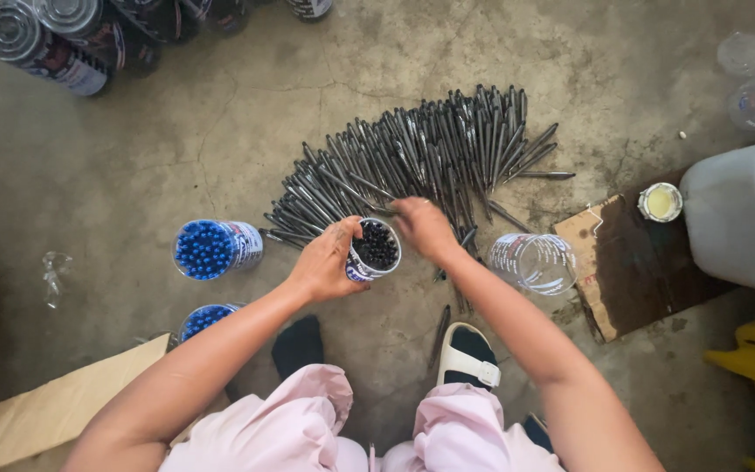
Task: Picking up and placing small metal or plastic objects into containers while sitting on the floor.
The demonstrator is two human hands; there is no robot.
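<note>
Left hand point(323, 262): closed around a clear plastic jar point(372, 249), which is held upright just above the concrete floor point(176, 149), near the middle of the scene. The jar is packed with black pens, caps up.

Right hand point(424, 225): placed just right of the jar's mouth, fingers bent down over the near edge of the pen pile point(421, 162). One or more pens appear to be pinched under the fingertips; the exact grip cannot be told.

Pen pile: a wide fan of dark pens spread on the floor, just beyond both hands. A single loose pen point(439, 334) is lain nearer, beside the sandal point(470, 354).

Left: two jars of blue-capped pens point(213, 248), one behind the other. Far left corner: a cluster of sealed jars point(54, 39) lain on their sides.

Right: an empty clear jar point(533, 260) on its side, beside a piece of cardboard point(622, 262); a small yellow-filled lid point(660, 202) is set on it. A large white container point(740, 214) is stood at the right edge.
</note>
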